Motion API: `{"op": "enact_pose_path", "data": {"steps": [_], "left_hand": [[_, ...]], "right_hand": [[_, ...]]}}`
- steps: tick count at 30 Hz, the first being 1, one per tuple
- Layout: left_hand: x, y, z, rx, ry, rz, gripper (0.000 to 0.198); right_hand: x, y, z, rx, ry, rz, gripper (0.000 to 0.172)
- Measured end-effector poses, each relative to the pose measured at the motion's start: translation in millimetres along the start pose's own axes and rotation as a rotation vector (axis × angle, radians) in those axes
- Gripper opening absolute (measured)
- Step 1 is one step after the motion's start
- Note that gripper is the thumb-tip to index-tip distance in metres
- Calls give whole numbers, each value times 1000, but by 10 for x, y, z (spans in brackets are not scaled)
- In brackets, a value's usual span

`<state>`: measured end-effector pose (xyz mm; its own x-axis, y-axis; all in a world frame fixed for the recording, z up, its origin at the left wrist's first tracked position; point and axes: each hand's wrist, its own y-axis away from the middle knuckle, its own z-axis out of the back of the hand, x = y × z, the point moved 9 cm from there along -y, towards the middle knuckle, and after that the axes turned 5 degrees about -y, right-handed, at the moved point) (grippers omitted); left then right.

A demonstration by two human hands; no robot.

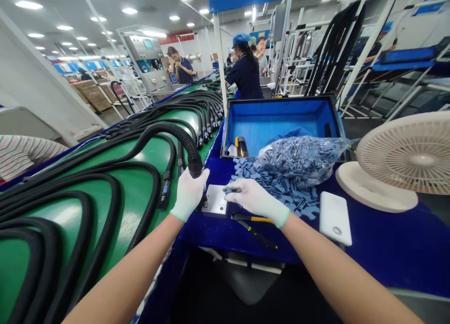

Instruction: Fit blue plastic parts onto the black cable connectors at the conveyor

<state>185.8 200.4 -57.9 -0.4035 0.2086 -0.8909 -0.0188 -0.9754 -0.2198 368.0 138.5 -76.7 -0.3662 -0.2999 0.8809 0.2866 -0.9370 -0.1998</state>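
My gloved left hand [190, 191] is wrapped round the end of a black corrugated hose [183, 139]. The hose bends down into my grip, and a metal-tipped end [205, 202] shows below the fingers, beside a silver metal block [216, 207]. Over the block's right side, my gloved right hand [251, 196] pinches a small blue plastic clip [228, 190], mostly covered by the fingers. Loose blue clips [281, 188] lie in a heap just beyond that hand. Under its wrist rest pliers [255, 228] with yellow and black handles.
A clear bag of clips [305, 157] leans against a blue bin [281, 113] holding a bottle [241, 146]. At right are a white power bank-like box [335, 217] and a beige fan [415, 155]. Black hoses cover the green conveyor [133, 211]. Co-workers [245, 73] stand farther back.
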Motion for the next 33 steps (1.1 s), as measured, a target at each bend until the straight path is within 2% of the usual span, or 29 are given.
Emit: {"op": "enact_pose_path", "data": {"steps": [5,10,15,18,21,24,27,30,33], "left_hand": [[67,-94,48,64,49,-54,36],[152,-137,66,88,96,-56,39],[141,-127,-16,137,150,-28,44],[223,-148,46,123,127,9,42],[538,-210,379,0,41,99,43],[968,-228,939,-145,-109,227,41],[1261,-145,1456,-177,-280,323,34],[1367,112,1807,-154,-435,349,27],[1508,652,2043,-114,-569,374,41]], "right_hand": [[-25,-321,-383,82,-134,-38,18],[-153,-532,-677,122,-172,-83,23],[-224,-669,-749,148,-153,-98,33],[-213,-685,-727,169,-120,-103,37],[-187,-668,-711,182,-85,-97,38],[-188,-652,-713,184,-56,-95,32],[-194,-647,-719,171,-25,-92,24],[-180,-639,-721,152,-2,-78,18],[-175,-627,-720,145,5,-62,15]]}}
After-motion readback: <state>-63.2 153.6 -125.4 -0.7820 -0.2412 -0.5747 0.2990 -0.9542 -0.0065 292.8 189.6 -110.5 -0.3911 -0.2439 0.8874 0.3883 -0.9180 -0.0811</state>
